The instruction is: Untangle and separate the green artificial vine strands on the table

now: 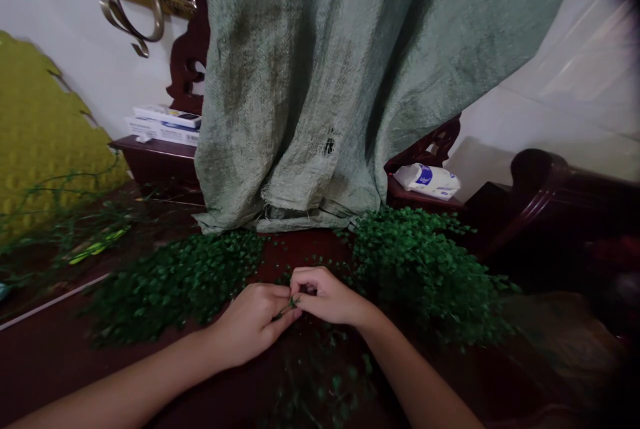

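Note:
My left hand [257, 319] and my right hand [323, 295] meet over the dark red table, fingertips touching. Between them is a small green plant sprig [291, 305], pinched by the fingers of both hands. To the left spreads a low heap of small green leafy pieces [175, 282]. A taller, bushier pile of leafy green stems [425, 262] lies to the right. Some loose sprigs [335, 375] are scattered on the table below my hands, blurred and dim.
A large grey-green woven sack [320, 82] hangs behind the piles. A white tissue pack [429, 180] rests at right, white boxes [165, 125] at left. Stringy stems [65, 235] lie far left near a yellow mat [45, 135]. A dark wooden armrest [545, 189] stands right.

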Tool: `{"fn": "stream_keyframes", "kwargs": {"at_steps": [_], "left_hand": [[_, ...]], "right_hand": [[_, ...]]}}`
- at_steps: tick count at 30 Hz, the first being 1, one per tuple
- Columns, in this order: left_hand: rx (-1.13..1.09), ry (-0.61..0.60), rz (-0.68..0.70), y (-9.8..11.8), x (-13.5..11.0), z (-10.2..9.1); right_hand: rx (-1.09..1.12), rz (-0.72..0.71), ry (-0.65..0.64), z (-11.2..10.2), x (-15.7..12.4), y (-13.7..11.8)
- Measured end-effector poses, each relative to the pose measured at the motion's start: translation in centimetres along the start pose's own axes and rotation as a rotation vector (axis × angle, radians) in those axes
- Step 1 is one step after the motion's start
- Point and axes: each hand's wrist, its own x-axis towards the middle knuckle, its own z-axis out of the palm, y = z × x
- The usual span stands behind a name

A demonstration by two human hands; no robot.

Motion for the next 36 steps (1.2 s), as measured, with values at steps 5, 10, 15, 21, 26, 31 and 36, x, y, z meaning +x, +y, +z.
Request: {"fn": "stream_keyframes", "kwargs": {"at_steps": [5, 10, 15, 21, 26, 31, 36], "left_hand": [[0.160, -0.022, 0.173, 0.2, -0.3, 0.1], [0.151, 0.034, 0.171, 0.2, -0.3, 0.1], [0.173, 0.030, 0.178, 0.4, -0.2, 0.0], [0.215, 0.005, 0.178, 0.5, -0.4, 0.1], [0.218, 0.010, 0.173, 0.6, -0.4, 0.1], [0.244, -0.013, 0.204, 0.7, -0.4, 0.0], [0.231, -0.007, 0.193, 0.7, -0.4, 0.0]], "right_hand": [[0.085, 0.092, 0.019, 0.3, 0.2, 0.4], [0.155, 0.139, 0.060, 0.7, 0.4, 0.2], [0.189, 0.186, 0.080, 0.7, 0.5, -0.1], [0.224, 0.248, 0.099, 0.5, 0.6, -0.1], [0.282, 0.270, 0.129, 0.5, 0.6, -0.3], [0.326, 0.255, 0.147, 0.7, 0.5, -0.6], [0.325, 0.240, 0.138, 0.6, 0.4, -0.9]]}}
